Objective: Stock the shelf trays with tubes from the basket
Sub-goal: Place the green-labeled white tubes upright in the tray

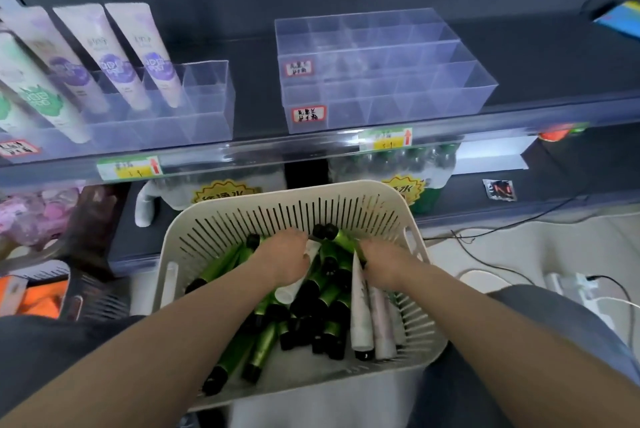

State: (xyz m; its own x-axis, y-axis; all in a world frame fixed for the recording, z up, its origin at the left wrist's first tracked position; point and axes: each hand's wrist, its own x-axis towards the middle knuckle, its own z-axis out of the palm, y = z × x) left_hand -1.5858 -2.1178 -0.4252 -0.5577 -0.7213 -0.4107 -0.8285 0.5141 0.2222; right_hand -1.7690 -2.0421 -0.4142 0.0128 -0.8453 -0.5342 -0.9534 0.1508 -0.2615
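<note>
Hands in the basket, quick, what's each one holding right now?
Left hand: grips a white tube.
Right hand: fingers buried among green tubes; grip cannot be told.

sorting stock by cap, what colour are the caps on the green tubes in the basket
Black caps, best in the head view.

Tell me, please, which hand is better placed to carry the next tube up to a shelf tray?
Left, probably: the left hand seems to grip a white tube in the basket, and the partly filled tray is on that side. The right hand lies among green tubes, grip unclear.
</note>
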